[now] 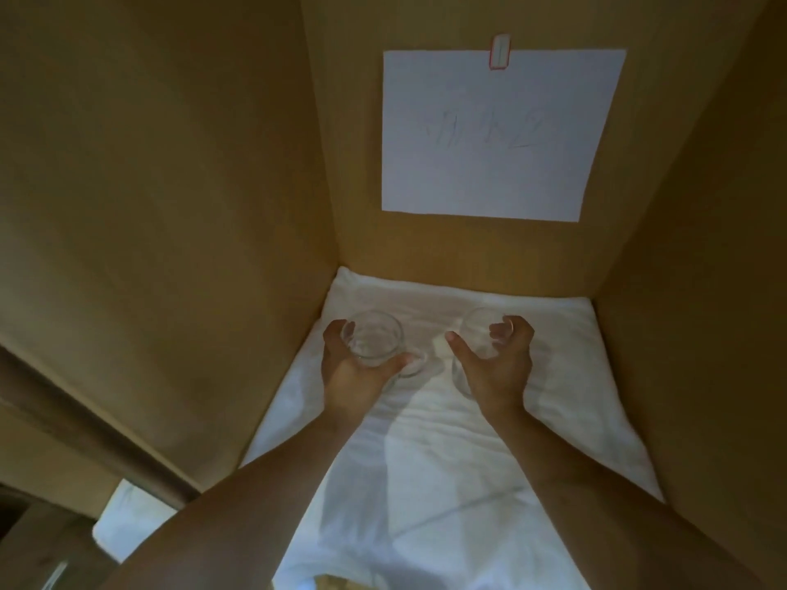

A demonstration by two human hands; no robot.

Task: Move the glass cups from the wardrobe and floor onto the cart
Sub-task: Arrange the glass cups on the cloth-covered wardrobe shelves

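Note:
Inside the wooden wardrobe [191, 206], a white cloth [426, 453] covers the shelf. My left hand [353, 368] grips a clear glass cup [372, 344] from below, its rim facing up. My right hand [498, 368] curls round a second clear glass cup [477, 334], thumb on its left side and fingers on its right. Another glass shape [415, 366] shows by my left thumb; I cannot tell whether it is a handle or a separate cup. The cart is out of view.
A white paper sheet [498, 134] with faint writing is taped to the wardrobe's back panel. Wooden side walls close in on the left and right [702, 291]. A lower shelf with white cloth [127, 521] shows at the bottom left.

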